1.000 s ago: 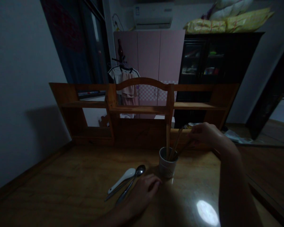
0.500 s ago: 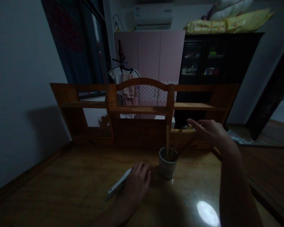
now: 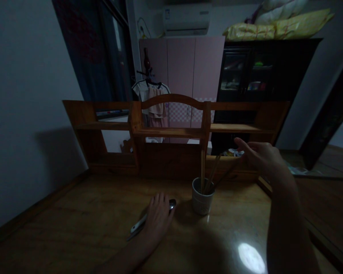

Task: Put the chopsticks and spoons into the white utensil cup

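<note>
Your left hand [image 3: 157,219] lies flat, fingers spread, over the spoons on the wooden desk [image 3: 82,224], covering the white ceramic spoon [image 3: 137,226] and the metal spoon [image 3: 172,204] so that only the white handle end and the metal bowl show; whether you grip either one cannot be told in this dim light. Your right hand [image 3: 261,156] hangs open above and to the right of the white cup [image 3: 202,199], fingers loosely extended and holding nothing, near the tops of the chopsticks [image 3: 207,171] but apart from them. Judging by how things lie, the chopsticks are already stood in the cup, and the spoons are what remains on the desk, just to the cup's left. By count: one cup; two spoons, one ceramic and one metal, plus a thin dark handle beside them that may belong to the metal one; and at least four chopsticks, one upright and the others leaning right, though the darkness makes the exact number uncertain. Behind the cup stands one wooden shelf unit [image 3: 174,131].
</note>
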{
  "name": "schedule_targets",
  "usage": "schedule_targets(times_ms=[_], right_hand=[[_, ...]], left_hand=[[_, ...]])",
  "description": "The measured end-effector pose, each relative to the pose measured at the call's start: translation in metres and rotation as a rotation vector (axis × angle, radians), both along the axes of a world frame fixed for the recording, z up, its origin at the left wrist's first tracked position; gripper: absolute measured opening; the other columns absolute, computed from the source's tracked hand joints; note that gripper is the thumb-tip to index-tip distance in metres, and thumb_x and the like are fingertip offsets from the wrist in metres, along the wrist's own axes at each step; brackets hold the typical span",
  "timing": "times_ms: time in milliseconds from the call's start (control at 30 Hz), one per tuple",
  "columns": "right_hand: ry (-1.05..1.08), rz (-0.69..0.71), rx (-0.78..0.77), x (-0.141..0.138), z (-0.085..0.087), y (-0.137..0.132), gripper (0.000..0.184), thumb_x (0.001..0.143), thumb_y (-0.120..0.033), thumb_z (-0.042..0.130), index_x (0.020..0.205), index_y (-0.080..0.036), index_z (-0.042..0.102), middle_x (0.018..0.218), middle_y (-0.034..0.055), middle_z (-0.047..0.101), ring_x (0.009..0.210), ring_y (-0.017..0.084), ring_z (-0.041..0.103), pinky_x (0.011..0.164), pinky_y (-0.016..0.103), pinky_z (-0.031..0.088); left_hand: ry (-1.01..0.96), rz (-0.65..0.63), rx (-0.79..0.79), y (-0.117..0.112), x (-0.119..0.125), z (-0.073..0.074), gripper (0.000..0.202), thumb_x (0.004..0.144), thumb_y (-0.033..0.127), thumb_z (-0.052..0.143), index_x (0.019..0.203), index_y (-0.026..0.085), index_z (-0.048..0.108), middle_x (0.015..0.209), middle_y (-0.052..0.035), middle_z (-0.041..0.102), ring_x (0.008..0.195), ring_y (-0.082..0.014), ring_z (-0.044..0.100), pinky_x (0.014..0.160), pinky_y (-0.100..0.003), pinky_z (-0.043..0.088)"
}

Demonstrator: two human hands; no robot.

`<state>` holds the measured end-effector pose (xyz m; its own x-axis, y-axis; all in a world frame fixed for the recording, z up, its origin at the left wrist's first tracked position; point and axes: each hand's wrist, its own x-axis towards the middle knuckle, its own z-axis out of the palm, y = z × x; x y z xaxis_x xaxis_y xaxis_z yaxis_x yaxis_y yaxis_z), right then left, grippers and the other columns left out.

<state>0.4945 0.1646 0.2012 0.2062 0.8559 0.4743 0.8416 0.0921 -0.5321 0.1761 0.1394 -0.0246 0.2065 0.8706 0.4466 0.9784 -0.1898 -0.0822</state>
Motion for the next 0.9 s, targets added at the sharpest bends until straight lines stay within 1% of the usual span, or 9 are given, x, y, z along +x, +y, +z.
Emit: schedule_targets(times_ms=[200, 333, 400, 500, 600, 667, 733, 800, 900], right_hand=[[0.011, 0.020, -0.008, -0.001, 0.000, 0.000, 0.070, 0.081, -0.081, 0.042, 0.077, -0.017, 0.071, 0.063, 0.0078, 0.067, 0.057, 0.021, 0.063, 0.050, 0.026, 0.036], [0.008, -0.003, 0.002, -0.003, 0.002, -0.002, 0.068, 0.082, -0.079, 0.044, 0.077, -0.017, 0.072, 0.061, 0.0072, 0.067, 0.058, 0.021, 0.065, 0.053, 0.027, 0.038], [0.009, -0.018, -0.003, -0.003, 0.004, -0.003, 0.067, 0.083, -0.078, 0.045, 0.075, -0.017, 0.072, 0.061, 0.0075, 0.068, 0.058, 0.021, 0.065, 0.054, 0.027, 0.039], [0.026, -0.011, 0.002, -0.004, 0.005, -0.005, 0.065, 0.084, -0.076, 0.046, 0.074, -0.017, 0.071, 0.061, 0.0075, 0.068, 0.057, 0.020, 0.065, 0.052, 0.027, 0.040], [-0.014, -0.010, 0.090, -0.011, 0.008, -0.013, 0.064, 0.085, -0.075, 0.045, 0.066, -0.018, 0.068, 0.056, 0.0058, 0.065, 0.051, 0.019, 0.061, 0.049, 0.026, 0.038], [-0.067, -0.001, 0.191, -0.022, 0.012, -0.022, 0.060, 0.088, -0.070, 0.046, 0.064, -0.019, 0.066, 0.056, 0.0049, 0.064, 0.050, 0.018, 0.060, 0.050, 0.026, 0.037], [-0.114, 0.036, 0.264, -0.039, 0.016, -0.032, 0.054, 0.091, -0.064, 0.047, 0.067, -0.019, 0.068, 0.056, 0.0037, 0.063, 0.051, 0.017, 0.059, 0.051, 0.026, 0.036], [-0.140, 0.122, 0.251, -0.059, 0.018, -0.040, 0.048, 0.093, -0.058, 0.049, 0.072, -0.020, 0.069, 0.056, 0.0021, 0.062, 0.052, 0.015, 0.058, 0.051, 0.025, 0.034], [-0.206, 0.416, 0.051, -0.085, 0.011, -0.046, 0.039, 0.093, -0.055, 0.051, 0.086, -0.022, 0.071, 0.063, -0.0001, 0.064, 0.055, 0.013, 0.057, 0.050, 0.023, 0.034]], left_hand=[[-0.021, -0.001, 0.024, 0.002, -0.001, -0.003, 0.028, 0.093, 0.033, 0.046, 0.101, 0.010, 0.062, 0.099, -0.0139, 0.060, 0.094, -0.0289, 0.054, 0.087, -0.044, 0.043], [-0.037, -0.029, 0.034, 0.002, 0.001, -0.004, 0.026, 0.091, 0.030, 0.050, 0.103, 0.010, 0.060, 0.106, -0.0154, 0.059, 0.100, -0.0303, 0.053, 0.090, -0.045, 0.043], [-0.058, -0.047, 0.029, 0.000, 0.003, -0.002, 0.026, 0.089, 0.029, 0.053, 0.106, 0.010, 0.059, 0.110, -0.0162, 0.059, 0.104, -0.0314, 0.053, 0.091, -0.046, 0.044], [-0.134, -0.095, 0.004, -0.003, 0.007, 0.005, 0.023, 0.087, 0.027, 0.055, 0.105, 0.012, 0.057, 0.107, -0.0134, 0.060, 0.102, -0.0299, 0.054, 0.091, -0.046, 0.045], [-0.246, -0.147, -0.022, -0.006, 0.011, 0.013, 0.020, 0.087, 0.025, 0.057, 0.103, 0.015, 0.056, 0.100, -0.0100, 0.060, 0.099, -0.0280, 0.055, 0.091, -0.045, 0.046], [-0.320, -0.187, -0.018, -0.009, 0.014, 0.016, 0.024, 0.088, 0.028, 0.059, 0.108, 0.016, 0.054, 0.102, -0.0095, 0.061, 0.102, -0.0280, 0.056, 0.091, -0.044, 0.046], [-0.387, -0.260, 0.000, -0.012, 0.015, 0.016, 0.032, 0.089, 0.032, 0.061, 0.116, 0.019, 0.051, 0.107, -0.0092, 0.062, 0.104, -0.0270, 0.056, 0.092, -0.043, 0.047], [-0.446, -0.328, 0.022, -0.016, 0.017, 0.016, 0.038, 0.089, 0.034, 0.062, 0.121, 0.021, 0.047, 0.112, -0.0089, 0.062, 0.105, -0.0256, 0.058, 0.092, -0.041, 0.048], [-0.519, -0.370, -0.008, -0.024, 0.018, 0.018, 0.040, 0.089, 0.040, 0.062, 0.122, 0.024, 0.047, 0.111, -0.0071, 0.065, 0.099, -0.0244, 0.062, 0.086, -0.039, 0.051]])
